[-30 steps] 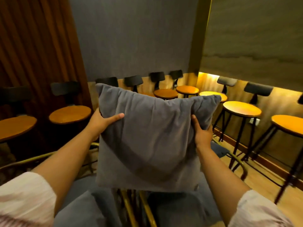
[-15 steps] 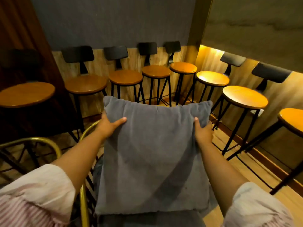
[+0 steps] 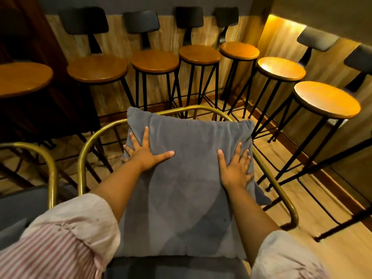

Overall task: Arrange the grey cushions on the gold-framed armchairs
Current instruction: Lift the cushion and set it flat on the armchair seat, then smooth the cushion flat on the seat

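Observation:
A square grey cushion (image 3: 185, 190) leans against the curved back of a gold-framed armchair (image 3: 203, 108), its lower edge on the grey seat (image 3: 175, 267). My left hand (image 3: 144, 153) lies flat on the cushion's upper left part, fingers spread. On the cushion's right side my right hand (image 3: 235, 168) presses flat too, fingers apart near the edge. Neither hand grips the fabric. A second gold-framed armchair (image 3: 48, 158) with a grey seat stands at the left, partly cut off.
Several bar stools with round wooden seats and black metal legs, such as one stool (image 3: 327, 99) at the right, line the back and right walls close behind the armchairs. A dark wooden panel (image 3: 24, 27) fills the left. The floor is light wood.
The cushion came down from mid-air onto the armchair and now rests against its back. Both hands let go of its top corners and lie flat on its front. The view tilted down.

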Demonstrator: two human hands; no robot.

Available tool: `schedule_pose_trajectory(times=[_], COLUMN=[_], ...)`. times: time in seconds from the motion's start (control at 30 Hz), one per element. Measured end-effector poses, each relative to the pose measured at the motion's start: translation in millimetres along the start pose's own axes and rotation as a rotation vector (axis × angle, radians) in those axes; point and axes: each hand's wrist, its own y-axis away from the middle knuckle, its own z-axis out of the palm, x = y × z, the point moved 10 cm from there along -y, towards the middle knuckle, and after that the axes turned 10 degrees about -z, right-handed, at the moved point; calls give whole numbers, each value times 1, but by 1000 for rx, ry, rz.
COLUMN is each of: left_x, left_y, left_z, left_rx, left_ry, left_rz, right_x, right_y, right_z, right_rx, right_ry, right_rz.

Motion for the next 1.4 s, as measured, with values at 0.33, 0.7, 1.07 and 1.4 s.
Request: schedule_pose_trajectory(times=[0.33,0.7,1.07,1.4], left_x=[-22,-227,-605,-794], left_y=[49,158,244,242], left_z=[-44,-142,-243,-175], left_rx=[51,115,347,336], left_ry=[6,100,300,707], left_rz=[184,190,-344,-716], right_x=[-66,-257,-382,-333], right_y=[50,238,431,448], right_z=[-47,75,266,428], right_rx=[215,-35,-470,-760], right_ry=[51,-95,-257,-84], right_rz=[-197,-606,-771,-458])
